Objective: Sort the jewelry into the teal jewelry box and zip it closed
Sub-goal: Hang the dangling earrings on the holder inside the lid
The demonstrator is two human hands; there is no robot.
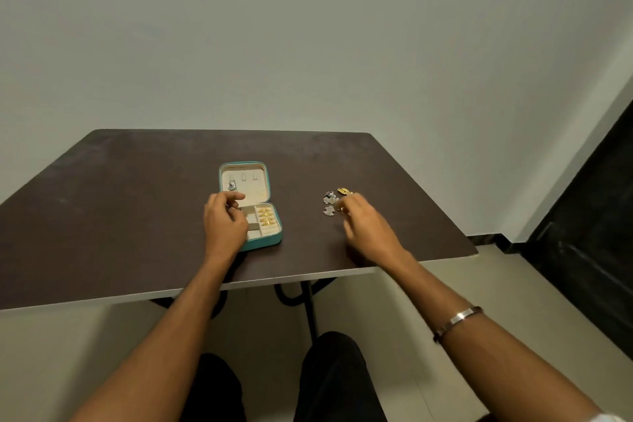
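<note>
The teal jewelry box [274, 240] lies open at the middle of the dark table, its cream lid [255, 192] folded flat away from me. A silver pendant [232, 186] hangs in the lid. Several gold rings [266, 217] fill the right slots of the base. My left hand [222, 221] hovers over the left part of the base with its fingers loosely curled, and I see nothing in them. To the right lies a small pile of loose silver and gold jewelry [330, 200]. My right hand [363, 224] reaches into that pile. Its fingertips are blurred at the pieces, so its grip is unclear.
The dark brown table [137, 216] stands against a pale wall. Its front edge runs just above my knees. A black wall or panel [589, 216] rises at the far right. I wear a silver bracelet [459, 319] on my right forearm.
</note>
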